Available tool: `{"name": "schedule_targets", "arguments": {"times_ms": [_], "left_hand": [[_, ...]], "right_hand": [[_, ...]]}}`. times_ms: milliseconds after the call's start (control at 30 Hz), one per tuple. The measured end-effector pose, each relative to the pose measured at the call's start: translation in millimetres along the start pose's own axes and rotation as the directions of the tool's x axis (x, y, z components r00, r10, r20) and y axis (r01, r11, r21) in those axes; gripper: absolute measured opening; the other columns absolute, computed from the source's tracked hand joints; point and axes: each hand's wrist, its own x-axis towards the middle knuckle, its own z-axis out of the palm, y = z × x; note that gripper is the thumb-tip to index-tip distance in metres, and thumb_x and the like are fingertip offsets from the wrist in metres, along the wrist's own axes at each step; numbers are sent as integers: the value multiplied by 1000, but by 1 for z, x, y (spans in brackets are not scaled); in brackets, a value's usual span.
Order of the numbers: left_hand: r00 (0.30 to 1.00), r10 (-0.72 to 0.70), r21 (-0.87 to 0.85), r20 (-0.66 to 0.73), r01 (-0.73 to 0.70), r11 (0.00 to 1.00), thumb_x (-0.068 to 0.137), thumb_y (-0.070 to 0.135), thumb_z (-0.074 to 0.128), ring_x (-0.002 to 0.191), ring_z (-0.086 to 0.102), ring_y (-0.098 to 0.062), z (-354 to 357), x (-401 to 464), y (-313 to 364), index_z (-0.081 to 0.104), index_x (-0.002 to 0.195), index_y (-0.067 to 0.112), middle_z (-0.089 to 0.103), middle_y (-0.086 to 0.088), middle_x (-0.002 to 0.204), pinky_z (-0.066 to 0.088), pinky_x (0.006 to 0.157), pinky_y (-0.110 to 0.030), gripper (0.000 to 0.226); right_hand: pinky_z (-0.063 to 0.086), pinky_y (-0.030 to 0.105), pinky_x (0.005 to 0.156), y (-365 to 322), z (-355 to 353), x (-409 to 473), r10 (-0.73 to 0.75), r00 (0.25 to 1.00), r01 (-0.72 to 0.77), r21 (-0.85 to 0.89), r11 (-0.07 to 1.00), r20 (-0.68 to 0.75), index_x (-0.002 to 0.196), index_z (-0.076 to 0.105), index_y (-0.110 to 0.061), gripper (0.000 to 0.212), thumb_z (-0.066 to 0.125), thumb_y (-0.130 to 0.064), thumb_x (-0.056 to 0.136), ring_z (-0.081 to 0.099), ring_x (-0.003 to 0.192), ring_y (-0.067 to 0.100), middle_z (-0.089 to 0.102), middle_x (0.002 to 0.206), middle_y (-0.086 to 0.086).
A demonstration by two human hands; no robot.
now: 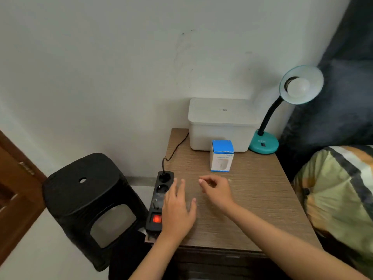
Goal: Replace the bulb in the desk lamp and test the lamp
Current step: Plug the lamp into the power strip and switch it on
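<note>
Starting at the left, the glossy black moulded-plastic stool (88,201) stands just off the table edge and plays no part, so we leave it alone. Beside it, along the left edge of the wood-grain laminate bedside table (252,199), lies the black plastic power strip (160,201), its red rocker switch (156,219) glowing; a thin black cord (175,148) is plugged into the far socket. Our left hand (177,211) lies flat and empty with fingers spread, resting beside the strip, and our right hand (216,190) hovers loosely curled over the bare tabletop, grasping nothing. We judge the step in hand to be cutting power before touching the bulb (the lit switch suggests the strip is live), so we should press the rocker squarely and check that the glow dies. Further right stands the small blue-and-white cardboard bulb box (221,156), light and easily tipped, in front of a matt white lidded plastic container (222,124). At the far right corner the teal desk lamp (264,142), with its black gooseneck, holds a smooth frosted white bulb (298,86), unlit in the shade.
</note>
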Motion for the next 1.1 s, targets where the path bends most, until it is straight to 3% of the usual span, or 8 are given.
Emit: {"name": "schedule_targets", "arguments": {"times_ms": [100,200,267,367,567,700,800,1100], "left_hand": [[991,93,-37,93,-90,995,88,38,49,136,31,-20,27,-2,27,31,142,19,28,-3,152,27,109,-29,60],[966,179,-81,189,-166,983,85,43,41,134,36,-22,60,3,50,35,140,19,33,-6,149,29,111,-30,61],[941,222,-99,254,-203,974,84,44,37,136,33,-22,80,13,67,34,141,18,32,-6,150,26,114,-30,63],[906,269,-134,328,-237,962,89,36,43,139,26,-21,106,36,92,31,142,16,28,-6,151,23,117,-36,58],[845,314,-25,432,-337,941,92,36,43,143,15,-24,156,91,118,22,145,17,15,-8,156,18,118,-42,60],[841,302,93,449,-380,920,92,44,37,145,7,-27,180,120,126,20,146,16,4,-10,158,10,117,-48,63],[856,253,163,451,-358,919,91,50,32,146,1,-24,192,128,125,15,147,17,0,-9,158,4,116,-49,67],[879,251,166,405,-341,925,89,53,31,146,2,-21,199,127,122,17,146,19,4,-5,159,4,116,-49,68]], "right_hand": [[54,39,65,24,-40,-6,32,984,-30,14,999,-178,68,65,-28,22,63,-14,85,59,58,12,65,61,-4],[54,33,63,40,-82,1,34,946,-53,-48,997,-324,73,65,-26,18,61,-14,87,61,56,6,66,65,-2],[53,31,68,48,-108,13,6,915,-57,-114,992,-403,85,68,-19,10,60,-13,87,63,66,11,69,76,2],[48,24,77,57,-142,36,-13,888,-83,-187,979,-460,105,65,-13,18,57,-14,89,60,86,11,67,98,4],[36,26,102,67,-179,95,-76,885,-64,-282,957,-459,127,52,-6,38,56,-15,90,52,121,21,58,128,11],[28,34,115,78,-187,128,-96,926,-45,-360,932,-364,135,43,-7,47,55,-15,90,37,136,22,46,142,12],[25,39,117,88,-192,146,-116,945,-23,-418,908,-304,137,41,-7,48,54,-15,91,30,140,24,41,145,13],[15,27,113,107,-194,160,-177,939,1,-509,861,-296,132,48,-9,41,52,-16,92,28,141,22,42,145,11]]}}
